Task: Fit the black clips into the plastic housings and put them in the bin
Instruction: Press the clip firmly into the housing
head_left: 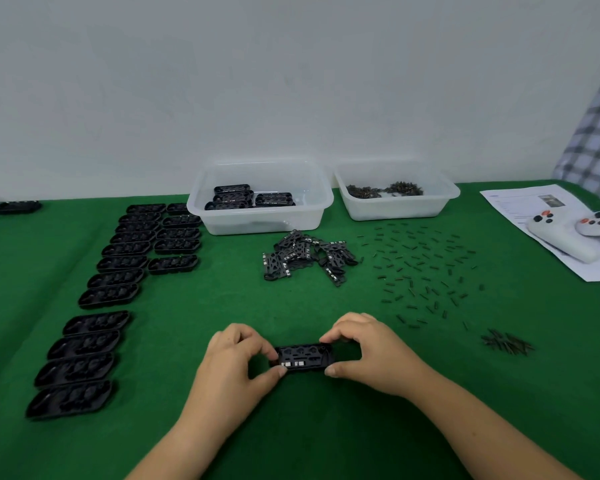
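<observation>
A black plastic housing (303, 358) with a black clip plate in it lies on the green cloth near me. My left hand (234, 362) pinches its left end between thumb and fingers. My right hand (364, 355) pinches its right end, fingers curled over the top edge. A loose heap of black clips (307, 256) lies mid-table. Two rows of empty black housings (115, 282) run down the left side. The clear bin (260, 199) at the back holds several finished housings.
A second clear tub (397, 194) with small dark metal parts stands right of the bin. Many small dark pins (423, 268) are scattered on the cloth at right, with a bundle (506, 342) nearer me. Two white controllers (575, 233) lie on a paper sheet at far right.
</observation>
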